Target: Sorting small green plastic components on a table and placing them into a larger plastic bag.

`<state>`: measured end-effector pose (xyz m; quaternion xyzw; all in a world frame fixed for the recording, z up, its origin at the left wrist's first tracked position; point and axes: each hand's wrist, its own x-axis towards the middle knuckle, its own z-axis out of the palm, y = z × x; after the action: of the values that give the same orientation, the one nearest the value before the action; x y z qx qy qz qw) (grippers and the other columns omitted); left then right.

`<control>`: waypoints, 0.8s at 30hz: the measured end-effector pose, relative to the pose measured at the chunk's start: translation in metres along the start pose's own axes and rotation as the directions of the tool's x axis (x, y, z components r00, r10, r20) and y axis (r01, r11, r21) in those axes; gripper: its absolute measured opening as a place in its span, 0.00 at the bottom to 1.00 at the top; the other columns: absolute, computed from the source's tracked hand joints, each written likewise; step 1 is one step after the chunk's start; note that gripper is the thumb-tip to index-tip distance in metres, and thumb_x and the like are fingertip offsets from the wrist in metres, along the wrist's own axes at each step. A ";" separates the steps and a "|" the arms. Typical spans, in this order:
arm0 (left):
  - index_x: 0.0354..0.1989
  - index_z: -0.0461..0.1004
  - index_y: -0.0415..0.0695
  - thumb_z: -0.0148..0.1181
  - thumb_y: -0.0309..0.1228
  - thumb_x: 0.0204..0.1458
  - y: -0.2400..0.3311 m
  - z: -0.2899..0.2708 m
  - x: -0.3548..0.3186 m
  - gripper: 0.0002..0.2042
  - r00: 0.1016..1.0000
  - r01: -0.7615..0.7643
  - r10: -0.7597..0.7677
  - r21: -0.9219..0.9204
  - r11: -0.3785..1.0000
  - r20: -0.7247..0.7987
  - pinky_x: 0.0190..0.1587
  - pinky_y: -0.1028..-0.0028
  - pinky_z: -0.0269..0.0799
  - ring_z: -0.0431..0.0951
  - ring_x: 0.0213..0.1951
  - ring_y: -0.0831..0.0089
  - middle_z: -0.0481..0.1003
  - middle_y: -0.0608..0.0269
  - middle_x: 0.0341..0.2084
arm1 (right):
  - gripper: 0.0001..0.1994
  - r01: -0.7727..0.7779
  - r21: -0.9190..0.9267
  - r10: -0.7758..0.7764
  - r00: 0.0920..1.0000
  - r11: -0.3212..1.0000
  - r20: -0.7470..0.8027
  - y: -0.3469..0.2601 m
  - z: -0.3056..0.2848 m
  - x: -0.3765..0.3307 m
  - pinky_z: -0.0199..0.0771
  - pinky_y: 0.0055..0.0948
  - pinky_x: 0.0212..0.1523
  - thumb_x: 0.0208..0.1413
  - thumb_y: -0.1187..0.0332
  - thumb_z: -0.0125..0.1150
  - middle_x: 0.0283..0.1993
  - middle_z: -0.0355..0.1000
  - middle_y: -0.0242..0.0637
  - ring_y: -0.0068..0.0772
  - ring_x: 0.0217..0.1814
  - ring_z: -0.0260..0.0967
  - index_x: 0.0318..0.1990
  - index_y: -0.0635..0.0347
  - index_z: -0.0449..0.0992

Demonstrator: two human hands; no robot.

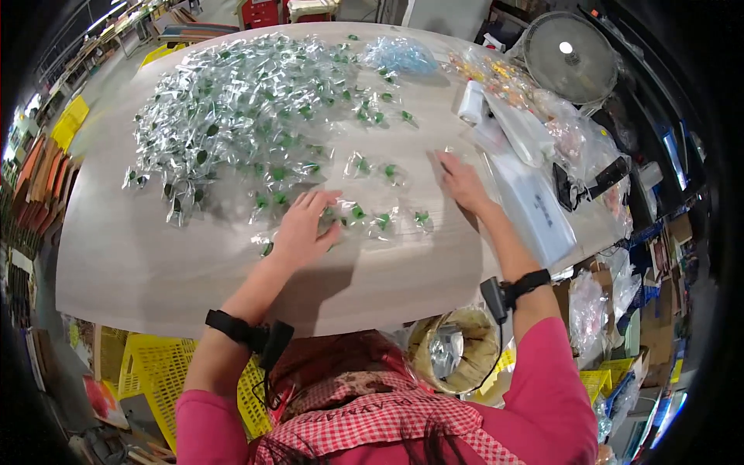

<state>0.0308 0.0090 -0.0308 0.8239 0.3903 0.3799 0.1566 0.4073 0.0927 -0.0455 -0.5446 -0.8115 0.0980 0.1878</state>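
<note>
My left hand is open, thumb and fingers apart, over small clear plastic bags with green pieces inside. One such bag lies just beyond its fingertips, in a short row with others. My right hand rests low over the tabletop, fingers stretched toward the far left, with nothing visible in them. Two more small bags lie between my hands, a little farther off. A large heap of the same clear bags with green pieces spreads over the far left of the table.
A pile of bluish clear plastic and yellow-orange packets lie at the back. Stacked plastic sheets, a phone holder and a fan stand right. Below the near edge are a bin and a yellow crate.
</note>
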 end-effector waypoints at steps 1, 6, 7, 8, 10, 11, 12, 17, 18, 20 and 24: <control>0.51 0.71 0.44 0.63 0.30 0.48 -0.004 -0.005 -0.003 0.20 0.999 0.036 -0.036 0.012 0.999 -0.009 0.49 0.62 0.69 0.72 0.46 0.55 0.73 0.56 0.42 | 0.26 -0.097 -0.062 0.094 0.994 0.993 -0.047 -0.014 -0.005 -0.004 0.47 0.47 0.71 0.61 0.67 0.51 0.70 0.59 0.42 0.51 0.76 0.46 0.68 0.50 0.59; 0.48 0.76 0.49 0.65 0.32 0.47 0.001 -0.005 -0.003 0.17 0.998 0.069 -0.069 0.096 0.993 -0.005 0.47 0.64 0.70 0.72 0.43 0.58 0.73 0.58 0.40 | 0.28 0.229 0.158 -0.213 0.970 0.960 -0.112 -0.091 -0.001 -0.044 0.49 0.49 0.69 0.56 0.59 0.62 0.71 0.59 0.36 0.49 0.76 0.48 0.65 0.46 0.66; 0.47 0.77 0.51 0.65 0.32 0.47 0.002 -0.006 -0.003 0.16 0.999 0.047 -0.048 0.103 0.994 0.009 0.46 0.64 0.70 0.72 0.42 0.59 0.72 0.58 0.38 | 0.29 0.315 0.252 -0.304 0.949 0.915 -0.080 -0.117 0.005 -0.047 0.50 0.48 0.68 0.53 0.57 0.65 0.71 0.59 0.35 0.47 0.76 0.48 0.64 0.46 0.68; 0.46 0.79 0.52 0.66 0.32 0.47 0.001 -0.006 -0.002 0.15 0.999 0.022 -0.025 0.110 0.994 0.023 0.45 0.64 0.70 0.72 0.41 0.60 0.72 0.59 0.36 | 0.28 0.350 0.228 -0.347 0.936 0.908 -0.055 -0.138 0.009 -0.046 0.53 0.47 0.66 0.53 0.57 0.66 0.69 0.61 0.34 0.46 0.74 0.51 0.63 0.45 0.69; 0.46 0.79 0.53 0.66 0.32 0.47 -0.002 -0.005 -0.001 0.15 0.999 -0.010 0.005 0.108 0.994 0.043 0.45 0.64 0.70 0.72 0.40 0.60 0.71 0.59 0.35 | 0.28 0.381 0.198 -0.383 0.923 0.903 -0.029 -0.158 0.018 -0.041 0.57 0.47 0.64 0.52 0.57 0.66 0.68 0.63 0.33 0.45 0.72 0.54 0.62 0.44 0.69; 0.46 0.80 0.54 0.65 0.32 0.47 -0.002 -0.006 -0.001 0.16 0.997 -0.040 0.033 0.117 0.992 0.064 0.44 0.64 0.70 0.71 0.39 0.60 0.70 0.60 0.33 | 0.26 0.409 0.136 -0.413 0.911 0.902 0.001 -0.159 0.024 -0.037 0.61 0.44 0.60 0.52 0.59 0.66 0.66 0.65 0.31 0.44 0.69 0.58 0.61 0.44 0.70; 0.46 0.80 0.54 0.65 0.32 0.47 -0.004 -0.006 -0.001 0.16 0.998 -0.041 0.034 0.120 0.992 0.060 0.44 0.64 0.70 0.71 0.39 0.60 0.70 0.60 0.33 | 0.25 0.443 0.078 -0.446 0.895 0.893 0.028 -0.159 0.031 -0.030 0.65 0.42 0.56 0.53 0.60 0.66 0.63 0.67 0.30 0.42 0.65 0.62 0.59 0.44 0.71; 0.43 0.80 0.51 0.64 0.30 0.47 -0.004 0.000 -0.003 0.13 1.000 -0.009 0.009 0.106 0.994 -0.004 0.42 0.63 0.71 0.71 0.38 0.60 0.70 0.60 0.33 | 0.14 0.408 0.232 -0.387 0.912 0.883 -0.135 -0.136 0.043 -0.012 0.72 0.27 0.39 0.56 0.69 0.63 0.44 0.75 0.32 0.32 0.38 0.71 0.51 0.53 0.75; 0.43 0.80 0.51 0.64 0.30 0.47 -0.004 0.001 -0.004 0.13 1.000 -0.009 0.010 0.112 0.994 -0.010 0.42 0.63 0.71 0.71 0.38 0.60 0.70 0.60 0.33 | 0.12 0.242 0.477 -0.160 0.965 0.845 -0.206 -0.136 0.040 -0.004 0.71 0.24 0.36 0.58 0.69 0.61 0.40 0.74 0.31 0.27 0.36 0.70 0.49 0.55 0.75; 0.42 0.80 0.51 0.63 0.29 0.48 -0.004 0.001 -0.005 0.11 1.000 0.007 -0.006 0.078 0.997 -0.016 0.41 0.63 0.71 0.72 0.38 0.59 0.71 0.59 0.33 | 0.09 0.098 0.698 0.075 0.974 0.709 -0.213 -0.132 0.030 0.016 0.70 0.22 0.33 0.61 0.68 0.60 0.36 0.74 0.29 0.22 0.33 0.69 0.47 0.57 0.75; 0.40 0.79 0.50 0.63 0.29 0.48 -0.008 -0.002 -0.009 0.10 1.000 0.008 -0.006 0.092 0.996 -0.019 0.42 0.62 0.71 0.72 0.38 0.58 0.71 0.59 0.34 | 0.09 0.031 0.873 0.278 0.942 0.488 -0.189 -0.146 0.009 0.075 0.69 0.21 0.35 0.63 0.66 0.58 0.37 0.73 0.28 0.19 0.36 0.68 0.46 0.59 0.76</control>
<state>0.0214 0.0072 -0.0388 0.8253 0.4116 0.3687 0.1161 0.2545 0.1051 0.0139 -0.4423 -0.5709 0.4194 0.5501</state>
